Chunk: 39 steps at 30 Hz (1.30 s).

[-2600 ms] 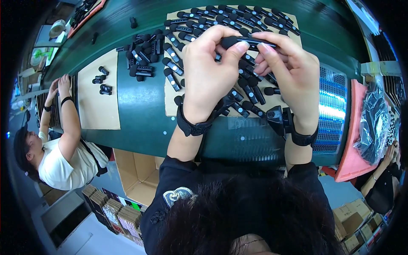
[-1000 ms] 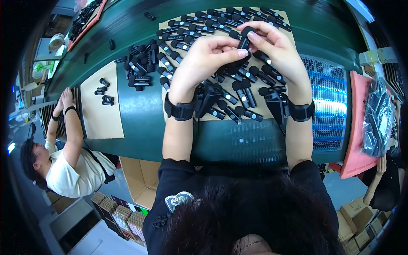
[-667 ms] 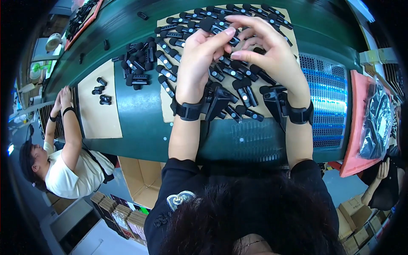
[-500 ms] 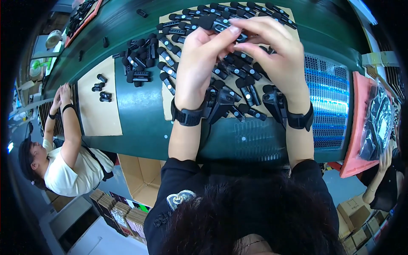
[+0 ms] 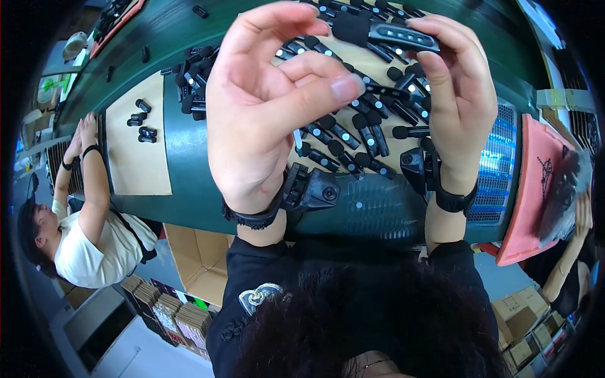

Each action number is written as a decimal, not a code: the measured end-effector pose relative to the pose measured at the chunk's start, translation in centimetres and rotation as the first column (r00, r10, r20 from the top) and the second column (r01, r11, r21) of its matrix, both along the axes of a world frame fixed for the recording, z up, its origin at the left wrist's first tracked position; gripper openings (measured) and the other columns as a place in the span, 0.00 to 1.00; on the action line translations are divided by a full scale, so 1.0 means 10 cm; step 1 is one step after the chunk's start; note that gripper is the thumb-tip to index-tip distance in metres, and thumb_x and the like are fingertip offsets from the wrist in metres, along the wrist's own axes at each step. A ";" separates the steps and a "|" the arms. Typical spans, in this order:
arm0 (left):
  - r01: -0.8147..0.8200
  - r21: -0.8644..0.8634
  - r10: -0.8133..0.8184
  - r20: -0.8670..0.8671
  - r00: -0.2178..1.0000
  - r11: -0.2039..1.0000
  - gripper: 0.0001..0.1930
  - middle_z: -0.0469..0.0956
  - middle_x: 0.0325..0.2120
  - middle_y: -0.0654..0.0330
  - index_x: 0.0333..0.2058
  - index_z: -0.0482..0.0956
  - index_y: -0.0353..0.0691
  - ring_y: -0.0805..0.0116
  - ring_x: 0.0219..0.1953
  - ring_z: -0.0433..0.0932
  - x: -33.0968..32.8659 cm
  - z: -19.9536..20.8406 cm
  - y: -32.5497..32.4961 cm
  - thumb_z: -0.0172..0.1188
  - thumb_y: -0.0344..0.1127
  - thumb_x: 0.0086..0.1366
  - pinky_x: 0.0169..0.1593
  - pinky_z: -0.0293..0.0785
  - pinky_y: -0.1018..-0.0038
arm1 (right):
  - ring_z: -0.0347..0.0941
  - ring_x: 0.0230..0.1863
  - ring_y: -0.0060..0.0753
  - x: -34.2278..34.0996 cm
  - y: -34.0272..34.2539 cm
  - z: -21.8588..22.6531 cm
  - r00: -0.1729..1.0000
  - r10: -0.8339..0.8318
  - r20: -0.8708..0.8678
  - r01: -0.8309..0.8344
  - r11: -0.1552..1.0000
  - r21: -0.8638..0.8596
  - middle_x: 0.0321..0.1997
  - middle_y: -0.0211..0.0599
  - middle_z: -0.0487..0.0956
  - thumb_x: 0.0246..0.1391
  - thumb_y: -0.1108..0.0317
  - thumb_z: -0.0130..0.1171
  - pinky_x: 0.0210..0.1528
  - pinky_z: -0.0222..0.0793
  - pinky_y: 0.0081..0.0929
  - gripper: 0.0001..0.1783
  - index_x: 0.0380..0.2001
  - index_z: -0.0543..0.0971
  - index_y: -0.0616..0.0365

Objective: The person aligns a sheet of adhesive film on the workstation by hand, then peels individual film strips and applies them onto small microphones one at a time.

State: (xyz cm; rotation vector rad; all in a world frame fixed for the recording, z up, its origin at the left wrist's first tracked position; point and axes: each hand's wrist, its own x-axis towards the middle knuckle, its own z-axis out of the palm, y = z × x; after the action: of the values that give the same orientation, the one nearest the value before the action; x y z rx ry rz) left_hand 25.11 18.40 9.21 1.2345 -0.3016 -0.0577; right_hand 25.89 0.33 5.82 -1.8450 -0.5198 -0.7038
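My right hand (image 5: 463,88) pinches a small black clip-on microphone (image 5: 403,36) between thumb and fingers, its round foam windscreen pointing left. My left hand (image 5: 271,94) is raised beside it, fingers curled but apart, with one fingertip close to the foam. A thin dark piece (image 5: 387,92) shows between my left thumb tip and my right hand; whether either touches it, I cannot tell. Below lie several similar black microphones (image 5: 343,135) with foam tops and pale round dots, spread on a cardboard sheet (image 5: 290,154). Black straps with small devices circle both my wrists.
A heap of microphones (image 5: 195,82) lies left of the cardboard on the green table (image 5: 195,151). Further left is another cardboard sheet (image 5: 157,170) with a few small black parts. Clear plastic trays (image 5: 498,170) and pink foam (image 5: 532,189) are at right. Co-workers stand at both sides.
Both hands have risen closer to the camera and moved apart. The microphone, earlier between both hands, is now in my right hand. The person at right has shifted the plastic bag.
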 end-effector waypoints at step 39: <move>-0.060 0.093 0.056 0.037 0.998 0.994 0.20 0.69 0.35 0.57 0.43 0.66 0.32 0.77 0.28 0.70 0.04 -0.21 0.01 0.55 0.18 0.48 0.31 0.66 0.87 | 0.72 0.42 0.47 -0.14 0.03 0.08 0.987 0.161 0.025 -0.152 0.963 -0.220 0.40 0.60 0.71 0.47 0.86 0.46 0.40 0.74 0.32 0.14 0.40 0.67 0.79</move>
State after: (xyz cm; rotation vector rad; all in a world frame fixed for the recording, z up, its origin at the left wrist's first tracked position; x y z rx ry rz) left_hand 25.53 18.49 7.10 1.3382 -0.2958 -0.0002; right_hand 24.44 0.64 6.66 -1.9687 -0.7887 -0.5988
